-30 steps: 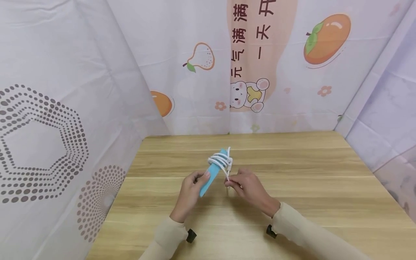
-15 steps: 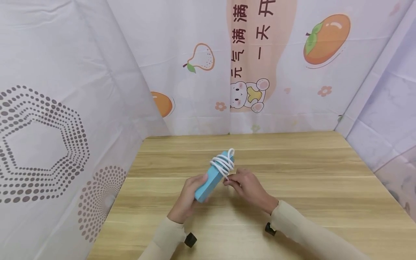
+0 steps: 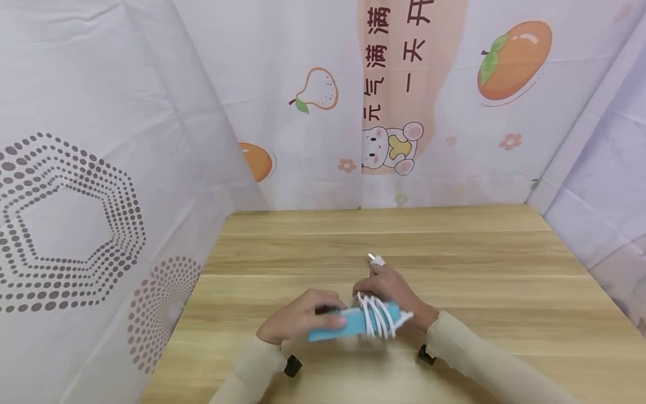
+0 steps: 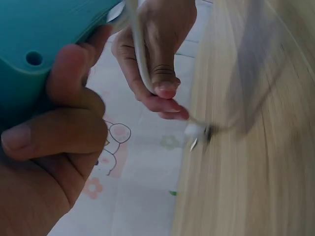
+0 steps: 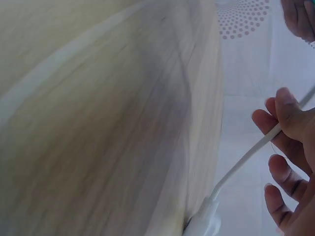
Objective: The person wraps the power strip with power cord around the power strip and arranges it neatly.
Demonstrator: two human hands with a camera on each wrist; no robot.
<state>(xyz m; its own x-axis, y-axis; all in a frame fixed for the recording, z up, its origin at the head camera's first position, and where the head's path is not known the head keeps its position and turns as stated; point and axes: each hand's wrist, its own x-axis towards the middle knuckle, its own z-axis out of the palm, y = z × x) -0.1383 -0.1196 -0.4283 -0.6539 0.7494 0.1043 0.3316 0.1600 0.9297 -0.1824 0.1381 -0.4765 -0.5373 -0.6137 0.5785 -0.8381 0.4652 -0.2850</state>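
Note:
My left hand [image 3: 298, 317] grips one end of a light-blue power strip [image 3: 356, 322], held above the table and lying nearly level. White cord [image 3: 375, 318] is wound in several turns round the strip's other end. My right hand [image 3: 396, 289], just behind the coils, pinches the cord's free end between thumb and fingers, as the cord [image 5: 246, 158] in the right wrist view shows. Beyond those fingers sticks out the white plug [image 3: 377, 260] with metal prongs. In the left wrist view the strip's casing [image 4: 29, 24] shows a small round hole; the plug [image 4: 196, 131] is blurred.
The wooden table [image 3: 484, 269] spreads around both hands. A printed white curtain [image 3: 303, 185] rises along its back edge, with more curtain hanging at the left and right sides. Small black devices [image 3: 292, 366] sit at both wrists.
My left hand has turned the power strip from slanting away to nearly level and brought it nearer. My right hand has shifted slightly, and the plug now shows beyond its fingers.

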